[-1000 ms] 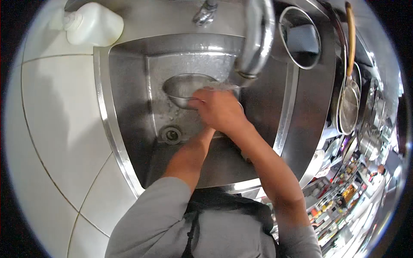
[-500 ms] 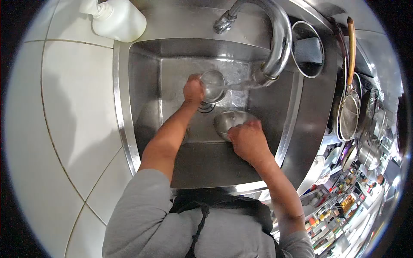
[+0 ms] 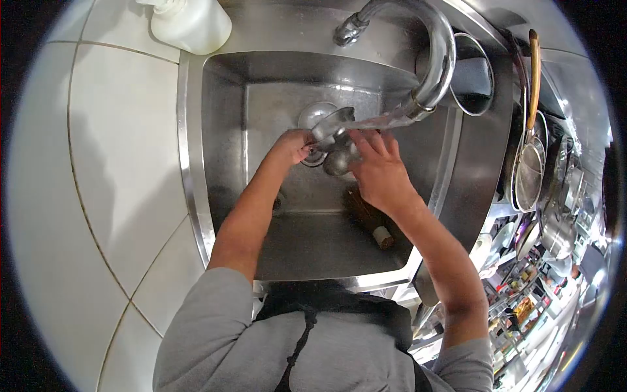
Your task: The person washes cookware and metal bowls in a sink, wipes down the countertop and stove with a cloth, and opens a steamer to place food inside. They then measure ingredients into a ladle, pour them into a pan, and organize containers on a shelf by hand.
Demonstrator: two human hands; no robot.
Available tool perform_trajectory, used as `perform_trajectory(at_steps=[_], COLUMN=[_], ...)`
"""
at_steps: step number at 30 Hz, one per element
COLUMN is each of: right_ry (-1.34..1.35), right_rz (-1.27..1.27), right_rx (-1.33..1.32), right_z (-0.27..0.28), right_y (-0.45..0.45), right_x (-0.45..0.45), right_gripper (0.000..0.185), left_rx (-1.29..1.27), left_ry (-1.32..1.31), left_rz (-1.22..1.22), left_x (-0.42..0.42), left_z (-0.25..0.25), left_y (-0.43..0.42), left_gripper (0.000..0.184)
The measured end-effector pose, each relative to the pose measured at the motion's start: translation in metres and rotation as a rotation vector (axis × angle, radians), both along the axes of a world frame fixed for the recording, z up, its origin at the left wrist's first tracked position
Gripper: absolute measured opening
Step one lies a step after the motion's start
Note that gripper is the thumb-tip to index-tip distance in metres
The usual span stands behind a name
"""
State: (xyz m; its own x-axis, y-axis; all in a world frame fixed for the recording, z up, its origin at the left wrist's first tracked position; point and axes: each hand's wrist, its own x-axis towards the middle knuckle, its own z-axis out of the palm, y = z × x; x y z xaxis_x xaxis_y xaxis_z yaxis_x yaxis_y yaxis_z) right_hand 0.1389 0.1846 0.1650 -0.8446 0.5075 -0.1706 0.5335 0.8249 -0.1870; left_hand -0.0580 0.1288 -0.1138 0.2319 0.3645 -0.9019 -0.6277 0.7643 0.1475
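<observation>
Over the steel sink, my left hand grips a shiny metal bowl, which is tilted on its side under the water stream. My right hand is closed on the edge of a second metal bowl, close beside the first. Behind them another round metal piece lies on the sink floor, partly hidden. A bundled brush with a pale band rests near the right front of the sink.
The curved faucet arches over the right side. A white pump bottle stands at the back left. To the right are a rimmed container and hanging strainers. A drain hole shows beside my left forearm.
My right hand has moved up and inward with its bowl, toward the water. The bowl in my left hand has tilted. The brush and the piece behind the bowls now show.
</observation>
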Motion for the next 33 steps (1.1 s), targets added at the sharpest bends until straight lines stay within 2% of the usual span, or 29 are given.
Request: perform_trajectory(at_steps=[2,4,6,8,9,10,11,12,14,15,18,19,21,22,24,26,30,33], right_ry=[-0.004,-0.038,-0.016,0.203,0.354,0.380,0.405,0.429,0.512,0.550,0.630,0.597,0.469,0.404,0.254,0.183,0.121,0.083], right_rz=[0.050,0.054,-0.051,-0.283,-0.437,-0.527,-0.619,-0.712,-0.572,-0.494,-0.286,-0.464,-0.550,-0.593,-0.486,-0.366,-0.458,-0.467], right_rx=[-0.047,-0.181,-0.375,-0.505,-0.550,-0.612,-0.674,-0.736,-0.527,-0.426,-0.257,-0.433,-0.513,-0.558,-0.466,-0.445,-0.529,-0.536], right_z=[-0.011,-0.021,-0.029,-0.041,-0.046,-0.039,-0.023,-0.015,-0.025,-0.030,-0.035,-0.031,-0.011,-0.004,-0.001,0.034,0.030,0.010], right_y=[0.011,0.026,0.041,0.049,0.051,0.056,0.064,0.066,0.050,0.042,0.045,0.048,0.049,0.046,0.032,0.020,-0.018,-0.049], right_x=[-0.006,-0.018,-0.033,-0.048,-0.055,-0.069,-0.088,-0.098,-0.097,-0.096,-0.074,-0.067,-0.061,-0.057,-0.042,-0.028,0.015,0.040], right_gripper=[0.013,0.014,0.016,0.020,0.022,0.024,0.027,0.029,0.029,0.028,0.026,0.020,0.019,0.019,0.017,0.017,0.013,0.011], left_rx=[0.112,0.229,0.252,0.291,0.315,0.338,0.552,0.484,0.349,0.276,0.949,0.996,1.089,1.049,0.971,0.955,0.893,0.733], left_ry=[0.109,0.173,0.103,0.036,-0.001,-0.040,-0.224,-0.184,-0.099,0.117,1.454,1.355,1.144,1.138,1.125,1.230,1.429,1.358], left_rz=[-0.128,-0.293,-0.129,0.138,0.323,0.508,0.552,0.570,0.613,0.550,-0.632,-0.527,-0.319,-0.394,-0.551,-0.762,-1.198,-0.838], left_x=[-0.001,-0.014,-0.038,-0.046,-0.039,-0.033,-0.031,-0.022,-0.003,0.011,0.037,0.039,0.043,0.041,0.039,0.036,0.027,0.022], left_z=[0.020,0.071,0.048,0.058,0.093,0.112,0.099,0.080,0.051,0.054,-0.016,-0.027,-0.047,-0.043,-0.032,-0.029,-0.014,0.052], left_y=[0.008,0.020,0.015,0.012,0.011,0.011,0.002,-0.003,-0.008,-0.010,-0.029,-0.028,-0.017,-0.017,-0.016,0.001,0.027,0.053], left_gripper=[0.017,0.020,0.026,0.037,0.043,0.050,0.054,0.051,0.044,0.042,0.046,0.047,0.049,0.048,0.046,0.042,0.040,0.035])
